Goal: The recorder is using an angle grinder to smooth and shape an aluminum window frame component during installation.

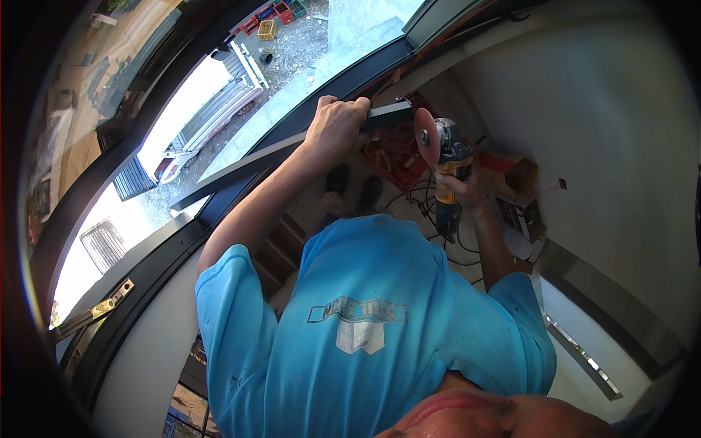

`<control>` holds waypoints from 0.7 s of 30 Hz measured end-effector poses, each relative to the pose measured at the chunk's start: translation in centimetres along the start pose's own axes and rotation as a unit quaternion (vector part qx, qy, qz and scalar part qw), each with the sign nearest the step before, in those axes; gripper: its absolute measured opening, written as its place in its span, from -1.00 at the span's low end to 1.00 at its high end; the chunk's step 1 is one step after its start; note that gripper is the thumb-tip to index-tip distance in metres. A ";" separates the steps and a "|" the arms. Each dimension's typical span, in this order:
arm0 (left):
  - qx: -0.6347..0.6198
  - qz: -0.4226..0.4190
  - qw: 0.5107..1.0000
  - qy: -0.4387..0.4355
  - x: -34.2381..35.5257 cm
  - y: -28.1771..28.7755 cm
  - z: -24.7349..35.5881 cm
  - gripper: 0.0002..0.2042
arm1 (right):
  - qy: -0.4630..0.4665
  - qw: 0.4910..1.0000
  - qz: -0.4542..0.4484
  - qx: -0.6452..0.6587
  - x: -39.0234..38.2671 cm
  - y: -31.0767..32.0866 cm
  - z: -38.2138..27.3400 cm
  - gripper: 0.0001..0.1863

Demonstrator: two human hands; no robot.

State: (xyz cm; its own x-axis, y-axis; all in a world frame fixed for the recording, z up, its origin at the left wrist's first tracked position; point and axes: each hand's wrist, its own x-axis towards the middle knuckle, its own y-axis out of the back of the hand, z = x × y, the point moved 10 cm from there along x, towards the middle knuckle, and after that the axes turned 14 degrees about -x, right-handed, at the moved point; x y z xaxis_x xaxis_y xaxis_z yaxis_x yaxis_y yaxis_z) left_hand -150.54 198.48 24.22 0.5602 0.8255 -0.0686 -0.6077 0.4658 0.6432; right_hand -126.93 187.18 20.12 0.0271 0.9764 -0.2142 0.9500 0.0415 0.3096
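My left hand (334, 131) is closed around a long, straight metal profile (248, 162) that lies slantwise along the dark window frame. Its cut-looking end (391, 111) sticks out to the right of my fingers. My right hand (469, 191) grips a yellow and black angle grinder (447, 191), held upright with its head up. A reddish-brown disc (427, 137) on the grinder faces the end of the profile, a small gap away. Whether the disc is spinning cannot be told.
Below my hands are a red crate (398, 164) with tools and dark cables (420, 201) on the floor. An open cardboard box (520, 179) stands by the pale wall (584, 95) at the right. The dark frame (292, 120) borders an outdoor yard with coloured crates (268, 29).
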 end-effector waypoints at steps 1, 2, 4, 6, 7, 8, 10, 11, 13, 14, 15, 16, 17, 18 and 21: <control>0.002 0.004 1.000 0.005 0.0 0.0 -0.1 -0.64 | -0.006 1.000 0.011 0.015 -0.1 0.1 -0.1 -0.38; 0.002 0.002 1.000 0.001 0.0 -0.1 0.0 -0.64 | -0.006 1.000 0.015 0.015 -0.1 0.3 -0.4 -0.38; 0.033 -0.009 0.999 0.012 -0.2 -0.3 0.1 -0.64 | 0.012 0.999 -0.032 -0.041 0.0 -0.3 -1.5 -0.04; 0.036 -0.009 0.999 0.012 -0.4 -0.4 0.4 -0.64 | 0.024 0.999 -0.028 -0.036 0.2 -0.4 -1.3 -0.04; 0.040 -0.006 0.999 0.016 -0.4 -0.4 0.4 -0.65 | 0.036 0.998 -0.028 -0.032 0.2 -0.5 -1.4 -0.04; 0.040 -0.006 0.999 0.015 -0.5 -0.3 0.6 -0.65 | 0.036 0.998 -0.028 -0.032 0.2 -0.5 -1.4 -0.04; 0.044 -0.010 0.999 0.019 -0.5 -0.4 1.0 -0.66 | 0.030 0.998 -0.041 -0.025 0.1 -0.7 -1.4 -0.04; 0.044 -0.010 0.999 0.020 -0.5 -0.4 1.0 -0.66 | 0.031 0.998 -0.042 -0.025 0.0 -0.8 -1.3 -0.04; 0.049 -0.008 0.999 0.015 -0.6 -0.4 1.1 -0.67 | 0.045 0.998 -0.034 -0.031 -0.1 -0.7 -1.4 -0.05; 0.048 -0.007 0.999 0.016 -0.7 -0.4 1.0 -0.67 | 0.045 0.998 -0.035 -0.031 -0.1 -0.8 -1.5 -0.05; 0.051 -0.002 0.999 0.012 -0.8 -0.4 1.1 -0.67 | 0.043 0.998 -0.029 -0.037 -0.2 -0.8 -1.6 -0.06; 0.054 0.004 0.999 0.007 -0.9 -0.4 1.1 -0.67 | 0.041 0.998 -0.023 -0.044 -0.1 -0.7 -1.8 -0.06; 0.053 0.006 0.999 0.007 -0.9 -0.4 0.9 -0.67 | 0.042 0.998 -0.024 -0.045 -0.1 -0.8 -2.1 -0.06; 0.044 0.007 0.999 0.008 -0.9 -0.5 0.7 -0.66 | 0.042 0.997 -0.021 -0.056 -0.2 -0.8 -2.4 -0.07; 0.037 0.006 0.999 0.015 -0.8 -0.7 0.4 -0.65 | 0.035 0.998 -0.019 -0.054 0.0 -1.0 -2.2 -0.07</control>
State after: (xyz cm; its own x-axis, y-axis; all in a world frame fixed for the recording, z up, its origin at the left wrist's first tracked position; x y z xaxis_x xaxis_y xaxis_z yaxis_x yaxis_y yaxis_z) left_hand -150.35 197.32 24.09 0.5360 0.8401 -0.0832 -0.5694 0.4325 0.6991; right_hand -128.58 187.59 21.84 -0.0339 0.9861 -0.1629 0.9111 0.0975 0.4006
